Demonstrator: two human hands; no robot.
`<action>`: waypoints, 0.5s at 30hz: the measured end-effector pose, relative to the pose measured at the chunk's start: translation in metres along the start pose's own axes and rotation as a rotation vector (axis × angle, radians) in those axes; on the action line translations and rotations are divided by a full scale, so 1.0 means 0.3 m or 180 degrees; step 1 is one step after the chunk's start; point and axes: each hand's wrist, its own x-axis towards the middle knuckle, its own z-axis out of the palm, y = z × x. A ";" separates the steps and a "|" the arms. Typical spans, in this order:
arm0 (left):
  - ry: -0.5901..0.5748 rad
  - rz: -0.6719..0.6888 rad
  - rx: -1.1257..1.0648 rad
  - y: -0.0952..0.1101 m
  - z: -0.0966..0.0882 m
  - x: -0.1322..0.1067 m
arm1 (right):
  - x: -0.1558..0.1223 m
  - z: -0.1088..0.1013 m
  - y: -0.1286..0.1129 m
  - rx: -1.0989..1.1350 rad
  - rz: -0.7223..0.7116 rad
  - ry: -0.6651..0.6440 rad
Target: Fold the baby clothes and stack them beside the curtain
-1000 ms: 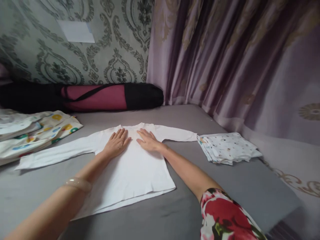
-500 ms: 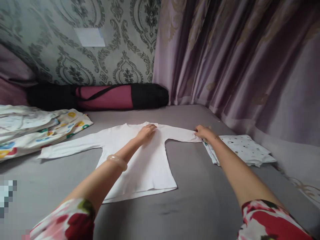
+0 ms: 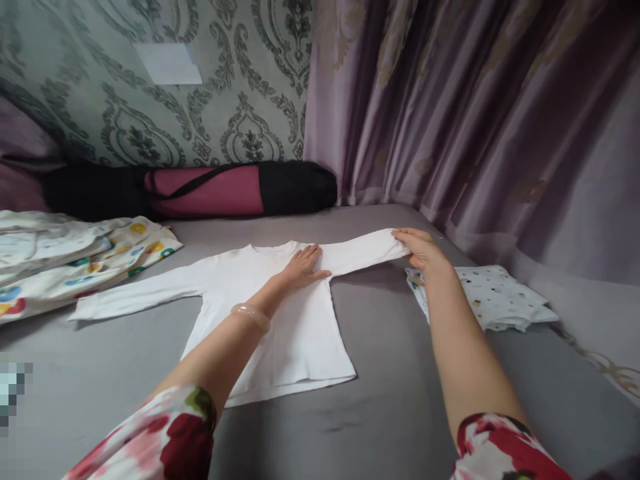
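One grey bed (image 3: 390, 393) spreads beneath a white shirt (image 3: 300, 333), which lies flat except for one sleeve (image 3: 363, 255), raised off the bed toward its end; a folded spotted cloth (image 3: 505, 297) sits near that sleeve. The left hand (image 3: 301, 268) rests palm-down beside the collar (image 3: 273, 249), fingers extended, gripping nothing; the right hand (image 3: 421, 248) pinches the cuff (image 3: 397, 244) between thumb and fingers; a pale bangle (image 3: 253, 316) circles the left arm (image 3: 215, 367).
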 end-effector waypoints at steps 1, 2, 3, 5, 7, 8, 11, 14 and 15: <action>-0.0085 -0.0020 0.0021 0.006 -0.011 0.004 | -0.013 0.019 -0.016 0.0175 0.0042 -0.0013; -0.0172 -0.0055 0.0054 0.011 -0.022 0.010 | -0.026 0.040 -0.031 0.0341 0.0064 -0.0048; -0.0263 -0.0103 0.0102 0.016 -0.036 0.018 | -0.039 0.062 -0.045 0.0494 0.0076 -0.0106; -0.0445 -0.0204 0.0224 0.023 -0.065 0.040 | -0.065 0.114 -0.068 0.0752 0.0082 -0.0283; -0.0618 -0.0268 0.0338 0.034 -0.096 0.067 | -0.093 0.177 -0.082 0.0910 0.0067 -0.0526; -0.0701 -0.0290 0.0372 0.041 -0.112 0.080 | -0.106 0.213 -0.086 0.0953 0.0054 -0.0643; -0.0909 -0.0364 0.0369 0.068 -0.149 0.107 | -0.136 0.318 -0.081 0.1018 0.0044 -0.0817; -0.0879 -0.0432 0.0192 0.084 -0.162 0.108 | -0.149 0.395 -0.060 0.0976 0.0035 -0.0640; -0.0806 -0.0460 0.0071 0.082 -0.162 0.100 | -0.150 0.413 -0.052 0.0926 0.0009 -0.0557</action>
